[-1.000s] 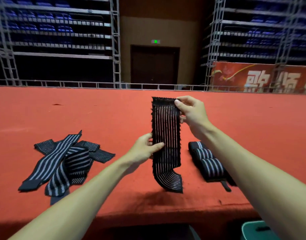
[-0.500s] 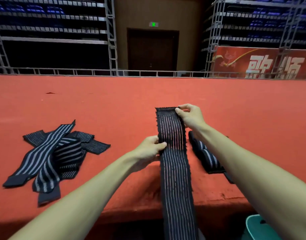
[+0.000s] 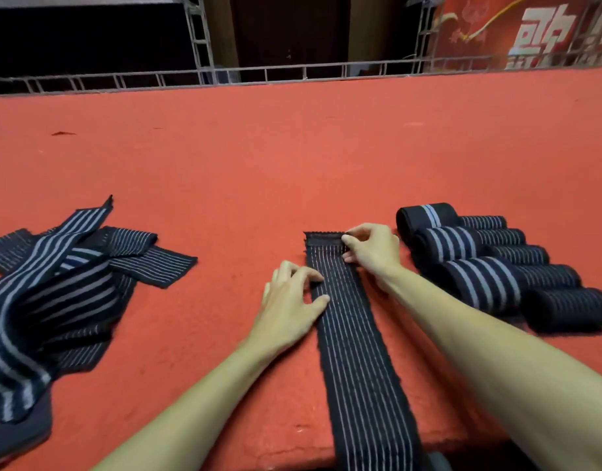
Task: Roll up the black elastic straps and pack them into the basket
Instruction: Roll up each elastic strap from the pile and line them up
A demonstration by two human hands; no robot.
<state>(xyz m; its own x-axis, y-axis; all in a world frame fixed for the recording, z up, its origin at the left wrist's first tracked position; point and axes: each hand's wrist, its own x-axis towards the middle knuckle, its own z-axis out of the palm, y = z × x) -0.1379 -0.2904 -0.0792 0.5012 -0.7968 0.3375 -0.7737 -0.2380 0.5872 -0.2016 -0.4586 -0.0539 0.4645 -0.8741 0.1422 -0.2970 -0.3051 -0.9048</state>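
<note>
A black elastic strap [image 3: 355, 355] with thin pale stripes lies flat on the red surface and hangs over its near edge. My right hand [image 3: 371, 249] pinches the strap's far right corner. My left hand [image 3: 292, 300] holds the strap's left edge between thumb and fingers, a little nearer to me. Several rolled straps [image 3: 490, 266] lie in a cluster to the right. A heap of unrolled striped straps [image 3: 61, 287] lies at the left. No basket shows in this view.
The red carpeted surface [image 3: 258, 171] stretches far ahead to a metal rail [image 3: 292, 73]. Its near edge runs along the bottom of the view. A red banner [image 3: 537, 32] hangs at the back right.
The strap has come down from hanging in the air to lying flat on the surface. Both hands have lowered with it, and the view has tilted down.
</note>
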